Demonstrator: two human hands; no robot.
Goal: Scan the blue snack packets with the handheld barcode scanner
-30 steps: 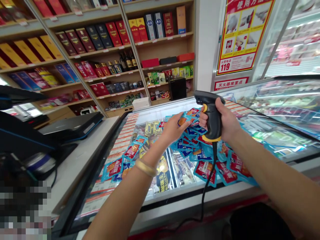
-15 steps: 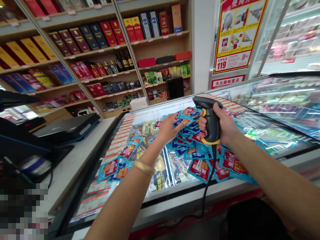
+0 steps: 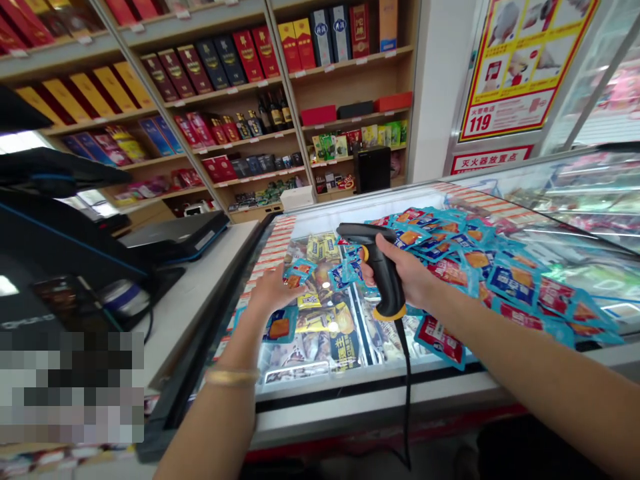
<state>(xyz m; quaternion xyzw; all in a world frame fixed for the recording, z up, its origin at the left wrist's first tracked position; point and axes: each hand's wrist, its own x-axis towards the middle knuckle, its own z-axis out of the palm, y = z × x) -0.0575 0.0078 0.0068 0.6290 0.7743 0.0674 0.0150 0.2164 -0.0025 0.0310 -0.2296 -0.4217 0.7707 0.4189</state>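
Note:
My right hand (image 3: 407,275) grips a black and yellow barcode scanner (image 3: 379,269) by its handle, its head pointing left; its black cable (image 3: 406,393) hangs down in front of the freezer. My left hand (image 3: 273,291) is raised over the freezer's glass lid (image 3: 320,347), fingers curled round a small blue snack packet (image 3: 299,272) held just left of the scanner's head. A big heap of blue and red snack packets (image 3: 480,267) lies on the lid to the right of the scanner. Another packet (image 3: 280,327) lies below my left hand.
A chest freezer (image 3: 380,393) with frozen goods under glass fills the middle. A white counter (image 3: 195,300) at left carries a black till screen (image 3: 50,253) and a flat black device (image 3: 175,233). Shelves of boxed bottles (image 3: 225,67) stand behind. A red and yellow poster (image 3: 525,67) hangs at right.
My left hand has left the heap and moved left and down with one packet. The scanner swung left after it. My view turned left, so the heap now sits further right.

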